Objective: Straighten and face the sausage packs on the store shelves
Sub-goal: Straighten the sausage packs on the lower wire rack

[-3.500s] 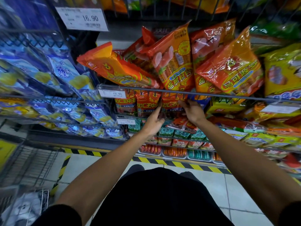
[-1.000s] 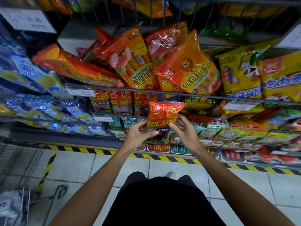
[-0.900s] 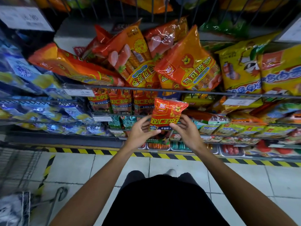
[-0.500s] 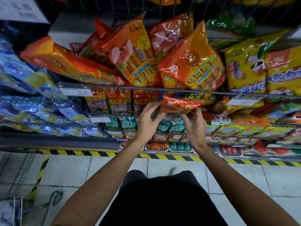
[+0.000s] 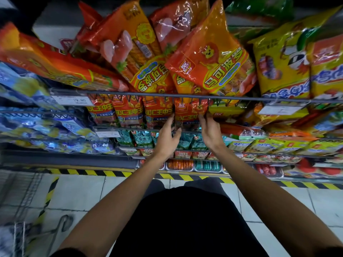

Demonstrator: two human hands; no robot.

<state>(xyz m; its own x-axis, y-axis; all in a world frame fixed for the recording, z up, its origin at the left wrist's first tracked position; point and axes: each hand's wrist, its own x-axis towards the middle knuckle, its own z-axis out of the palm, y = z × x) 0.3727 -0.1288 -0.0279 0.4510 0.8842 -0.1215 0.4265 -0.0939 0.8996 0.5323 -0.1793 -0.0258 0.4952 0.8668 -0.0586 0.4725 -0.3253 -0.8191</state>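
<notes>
A red sausage pack (image 5: 187, 113) stands upright at the right end of a row of matching red packs (image 5: 130, 112) on the second wire shelf. My left hand (image 5: 167, 136) holds its left edge, fingers up along the side and thumb under the front. My right hand (image 5: 209, 131) holds its right edge. The pack's top is partly hidden behind the shelf rail (image 5: 185, 95). Large orange sausage bags (image 5: 209, 58) lean at angles on the shelf above.
Yellow bags (image 5: 282, 58) fill the upper right and blue packs (image 5: 55, 127) the left bays. Teal and green packs (image 5: 143, 139) sit on lower shelves. Price tags (image 5: 74, 100) clip to the rails. A wire cart (image 5: 20, 229) stands at lower left on the tiled floor.
Both hands lifted the red pack from in front of the shelves, tipped it and set it upright into the row on the second shelf.
</notes>
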